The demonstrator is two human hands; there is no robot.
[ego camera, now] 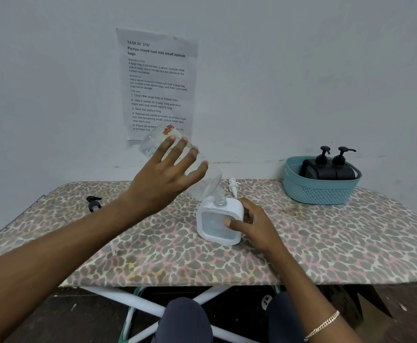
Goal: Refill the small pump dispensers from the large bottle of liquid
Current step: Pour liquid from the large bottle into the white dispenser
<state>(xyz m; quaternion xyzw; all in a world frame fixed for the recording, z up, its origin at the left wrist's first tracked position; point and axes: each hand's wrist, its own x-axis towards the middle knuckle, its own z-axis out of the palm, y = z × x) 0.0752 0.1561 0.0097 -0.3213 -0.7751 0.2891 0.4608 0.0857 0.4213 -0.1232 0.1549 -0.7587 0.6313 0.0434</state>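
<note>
**Large bottle tipped into white dispenser**

The clear large bottle is held tilted by the left hand, base up toward 10 o'clock, neck set in the open top of the white dispenser. The dispenser, square with a clear front window, is stood upright and gripped by the right hand. A white pump head is laid just beyond at 1 o'clock, and a black pump head well apart at 9 o'clock. Two black dispensers, pumps fitted, are stood in the teal basket at 2 o'clock.
</note>
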